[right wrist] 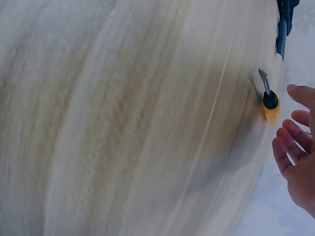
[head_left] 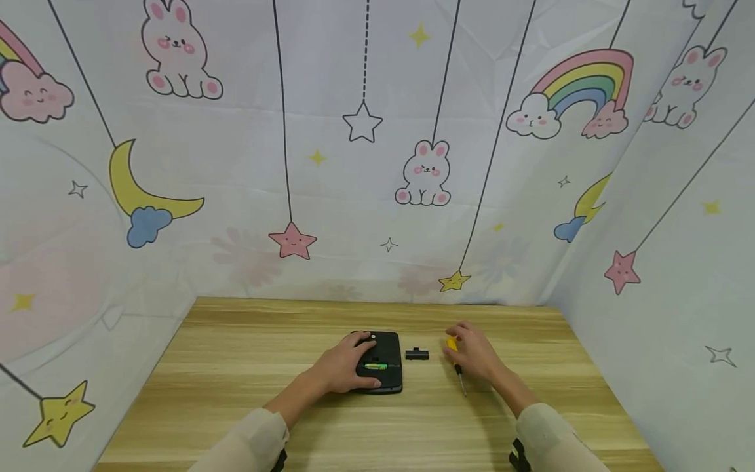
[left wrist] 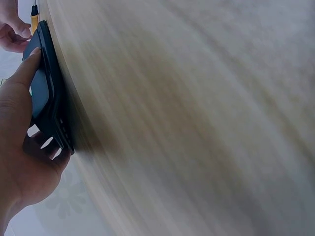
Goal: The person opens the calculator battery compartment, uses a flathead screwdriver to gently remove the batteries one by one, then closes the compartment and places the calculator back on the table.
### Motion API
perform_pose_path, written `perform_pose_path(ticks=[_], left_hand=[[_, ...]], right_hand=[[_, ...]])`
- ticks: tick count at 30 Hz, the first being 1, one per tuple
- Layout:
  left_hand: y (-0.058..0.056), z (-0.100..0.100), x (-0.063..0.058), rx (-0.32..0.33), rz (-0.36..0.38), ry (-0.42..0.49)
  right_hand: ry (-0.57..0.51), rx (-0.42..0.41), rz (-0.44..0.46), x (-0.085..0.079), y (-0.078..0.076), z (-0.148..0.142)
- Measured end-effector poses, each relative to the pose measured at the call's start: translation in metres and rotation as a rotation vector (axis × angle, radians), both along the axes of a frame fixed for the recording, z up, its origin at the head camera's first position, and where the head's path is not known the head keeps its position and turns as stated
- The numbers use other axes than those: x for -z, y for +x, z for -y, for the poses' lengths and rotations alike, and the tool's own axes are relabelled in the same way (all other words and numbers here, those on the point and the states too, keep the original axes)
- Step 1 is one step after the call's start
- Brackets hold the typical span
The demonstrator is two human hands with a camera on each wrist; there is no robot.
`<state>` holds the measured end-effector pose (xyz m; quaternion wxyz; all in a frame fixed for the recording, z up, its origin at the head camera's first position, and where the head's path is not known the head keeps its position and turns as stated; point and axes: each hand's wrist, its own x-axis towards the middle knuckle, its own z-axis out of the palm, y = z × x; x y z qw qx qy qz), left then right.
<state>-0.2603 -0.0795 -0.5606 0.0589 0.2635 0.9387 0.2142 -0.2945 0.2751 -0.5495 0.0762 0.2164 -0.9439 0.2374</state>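
Observation:
A flat black device (head_left: 389,383) with rounded corners lies on the table, with a green battery (head_left: 375,366) in a slot in its upper face. My left hand (head_left: 343,364) holds it from the left, thumb over the near part and fingers at the far side. In the left wrist view the device's dark edge (left wrist: 58,105) shows between thumb and fingers. The yellow-handled screwdriver (head_left: 452,343) lies by my right hand (head_left: 474,354), its metal shaft toward me. In the right wrist view, loosely bent fingers (right wrist: 295,132) stand beside the screwdriver's handle (right wrist: 270,114).
Between the hands lies a small black battery cover (head_left: 417,354) with a tab on its far edge. The wood-grain table (head_left: 248,341) ends against a white cloth (head_left: 354,275) with printed bunnies and stars, which also runs along the sides.

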Motion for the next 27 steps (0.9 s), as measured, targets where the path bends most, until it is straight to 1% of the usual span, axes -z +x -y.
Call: perform_pose_path(ticks=[7,14,21,27], left_hand=[[0.0008,0.0005,-0.0012,0.0,0.0,0.002],[0.0034,0.0003,-0.0051,0.0,0.008,0.02],[0.0029,-0.0003,-0.0035,-0.005,0.01,0.01],[0.002,-0.0002,-0.0023,-0.005,0.01,0.01]], right_hand=[[0.017,0.018,0.049,0.0016,-0.0018,-0.0027],[0.031,0.047,0.067,0.0039,-0.0022,-0.0039],[0.03,0.077,0.105,0.0037,-0.0037,-0.0036],[0.043,0.089,0.115,0.005,-0.0059,-0.004]])
